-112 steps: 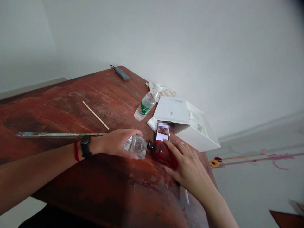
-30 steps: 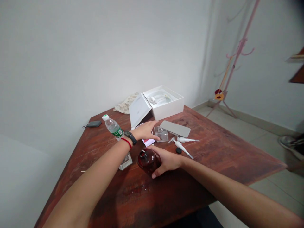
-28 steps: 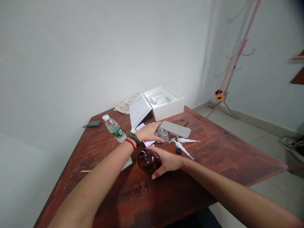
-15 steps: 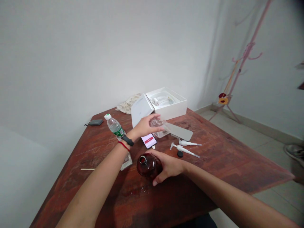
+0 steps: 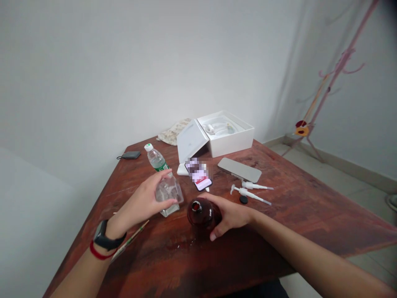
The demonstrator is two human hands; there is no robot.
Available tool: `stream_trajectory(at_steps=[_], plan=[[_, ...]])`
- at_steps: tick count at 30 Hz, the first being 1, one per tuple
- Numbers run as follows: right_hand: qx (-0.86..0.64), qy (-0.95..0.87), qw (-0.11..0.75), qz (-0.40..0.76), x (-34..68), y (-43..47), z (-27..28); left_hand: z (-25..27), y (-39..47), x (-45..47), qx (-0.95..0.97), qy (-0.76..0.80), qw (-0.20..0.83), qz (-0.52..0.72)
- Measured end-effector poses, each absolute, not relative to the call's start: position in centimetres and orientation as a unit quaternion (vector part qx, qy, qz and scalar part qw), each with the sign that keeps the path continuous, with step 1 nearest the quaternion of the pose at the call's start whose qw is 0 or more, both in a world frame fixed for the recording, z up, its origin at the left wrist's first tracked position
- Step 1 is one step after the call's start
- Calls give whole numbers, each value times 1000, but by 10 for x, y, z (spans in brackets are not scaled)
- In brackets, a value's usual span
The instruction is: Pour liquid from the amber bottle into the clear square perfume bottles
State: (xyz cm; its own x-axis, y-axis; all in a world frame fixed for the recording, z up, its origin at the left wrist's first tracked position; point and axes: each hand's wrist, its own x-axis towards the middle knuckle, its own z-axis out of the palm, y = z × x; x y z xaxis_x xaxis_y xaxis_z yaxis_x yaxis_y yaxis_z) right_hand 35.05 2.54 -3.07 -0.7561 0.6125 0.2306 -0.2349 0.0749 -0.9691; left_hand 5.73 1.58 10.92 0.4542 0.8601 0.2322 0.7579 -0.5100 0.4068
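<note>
My left hand (image 5: 151, 196) is curled around a clear, square-sided container (image 5: 169, 189) left of the table's middle. Just below it shows the base of another clear square piece (image 5: 170, 210); I cannot tell whether the two touch. My right hand (image 5: 228, 217) grips a dark brown bottle (image 5: 201, 217), upright with its mouth uncapped. Two white pump heads (image 5: 252, 193) and a black cap (image 5: 243, 199) lie to the right. Behind my left hand stands a water bottle (image 5: 156, 158) with a white cap and green label. Thin sticks (image 5: 132, 238) lie partly under my left wrist.
A lit phone (image 5: 201, 180) with a cable plugged in lies mid-table. Behind it is an open white box (image 5: 232, 142). A silver flat case (image 5: 240, 169), a grey pouch-like item (image 5: 129, 155) and a cloth (image 5: 173, 131) lie around. Water drops wet the wooden tabletop (image 5: 173, 265).
My left hand has moved left and nearer with the clear container, from over the phone to beside the water bottle. My right hand keeps hold of the brown bottle. The view has shifted slightly.
</note>
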Motion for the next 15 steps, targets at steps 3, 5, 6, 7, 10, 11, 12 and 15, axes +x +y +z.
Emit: stream_trajectory(at_steps=[3, 5, 6, 7, 10, 11, 12, 15], plan=[[-147, -633, 368, 665, 357, 34, -24, 84, -14, 57, 852, 481, 71, 195], [-158, -612, 406, 660, 361, 38, -20, 68, -32, 61, 858, 476, 59, 183], [-166, -604, 420, 657, 362, 40, -19, 61, -39, 64, 860, 473, 60, 181], [-174, -597, 428, 656, 363, 41, -19, 54, -44, 67, 860, 474, 64, 179], [-188, -588, 418, 666, 361, 39, -20, 39, -48, 76, 852, 486, 83, 175], [-190, -589, 412, 669, 359, 38, -21, 35, -47, 79, 849, 490, 89, 177], [-193, -592, 406, 669, 358, 37, -22, 33, -45, 81, 846, 492, 95, 181], [-199, -583, 407, 674, 354, 34, -26, 30, -37, 90, 841, 489, 123, 196]])
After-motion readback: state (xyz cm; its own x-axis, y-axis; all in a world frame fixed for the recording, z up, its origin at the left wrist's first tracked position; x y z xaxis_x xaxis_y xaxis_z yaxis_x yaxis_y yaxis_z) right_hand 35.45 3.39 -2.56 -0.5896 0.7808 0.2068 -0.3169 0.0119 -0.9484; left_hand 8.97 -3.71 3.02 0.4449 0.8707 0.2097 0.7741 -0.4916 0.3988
